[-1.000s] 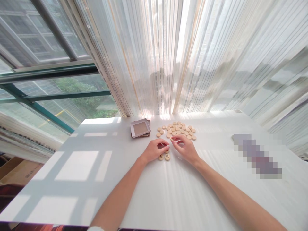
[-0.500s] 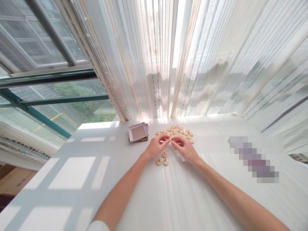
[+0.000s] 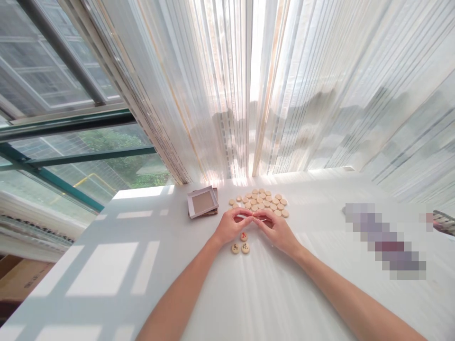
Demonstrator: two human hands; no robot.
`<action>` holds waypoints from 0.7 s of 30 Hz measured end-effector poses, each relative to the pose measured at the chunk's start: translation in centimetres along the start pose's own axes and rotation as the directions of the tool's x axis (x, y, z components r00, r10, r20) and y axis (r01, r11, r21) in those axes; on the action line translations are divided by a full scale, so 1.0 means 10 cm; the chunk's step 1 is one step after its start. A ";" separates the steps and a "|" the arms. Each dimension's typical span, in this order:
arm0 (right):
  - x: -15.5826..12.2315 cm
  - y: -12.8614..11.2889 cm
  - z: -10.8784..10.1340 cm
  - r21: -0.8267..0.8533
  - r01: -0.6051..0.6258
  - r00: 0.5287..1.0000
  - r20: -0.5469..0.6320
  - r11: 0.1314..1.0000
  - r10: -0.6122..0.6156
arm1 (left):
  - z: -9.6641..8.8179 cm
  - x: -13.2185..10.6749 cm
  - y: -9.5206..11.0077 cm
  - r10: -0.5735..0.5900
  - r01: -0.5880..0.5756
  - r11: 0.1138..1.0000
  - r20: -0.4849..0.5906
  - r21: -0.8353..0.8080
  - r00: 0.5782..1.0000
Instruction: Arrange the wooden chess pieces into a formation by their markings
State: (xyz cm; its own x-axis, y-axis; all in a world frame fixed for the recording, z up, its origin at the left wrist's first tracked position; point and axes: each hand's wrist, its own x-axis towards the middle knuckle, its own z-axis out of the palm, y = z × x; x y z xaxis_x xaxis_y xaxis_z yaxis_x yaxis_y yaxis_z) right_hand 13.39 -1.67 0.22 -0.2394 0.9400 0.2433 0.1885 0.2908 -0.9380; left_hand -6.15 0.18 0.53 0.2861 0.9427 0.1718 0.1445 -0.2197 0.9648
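Observation:
Several round wooden game discs (image 3: 261, 202) lie face down in a cluster on the white table (image 3: 270, 293). Three discs (image 3: 241, 243) with characters showing sit closer to me, just below my hands. My left hand (image 3: 231, 224) and my right hand (image 3: 275, 227) meet fingertip to fingertip above those three, both pinched together on one disc held between them at the near edge of the cluster.
A small open cardboard box (image 3: 202, 202) lies left of the cluster. Sheer white curtains (image 3: 270, 94) hang right behind the table's far edge, with a window (image 3: 71, 118) at the left. A blurred-out object (image 3: 386, 241) lies at the right.
My left hand lifted off the three face-up discs and came up to meet my right hand at the cluster's edge. The view tilted a little.

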 end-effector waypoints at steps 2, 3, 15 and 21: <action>0.00 0.01 0.00 0.007 -0.001 1.000 -0.005 1.000 0.001 | 0.00 0.00 0.00 -0.005 0.005 1.000 0.001 -0.005 1.000; -0.01 0.01 0.00 0.013 -0.005 1.000 -0.008 1.000 0.005 | 0.00 -0.01 0.00 -0.006 0.006 1.000 0.003 -0.007 1.000; -0.03 -0.05 -0.01 0.083 -0.046 0.999 -0.005 0.996 0.046 | 0.00 -0.03 0.03 0.011 -0.012 0.999 0.016 0.036 1.000; -0.03 -0.05 -0.01 0.101 -0.060 0.998 0.000 0.993 0.060 | 0.01 -0.04 0.04 0.003 -0.004 0.999 0.023 0.045 1.000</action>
State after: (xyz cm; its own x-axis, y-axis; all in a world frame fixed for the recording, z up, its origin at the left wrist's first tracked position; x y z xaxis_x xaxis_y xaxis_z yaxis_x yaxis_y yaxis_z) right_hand 13.50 -2.09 0.62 -0.2275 0.9558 0.1861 0.1057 0.2143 -0.9710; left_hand -6.15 -0.32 0.79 0.3080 0.9361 0.1701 0.1857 -0.2345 0.9542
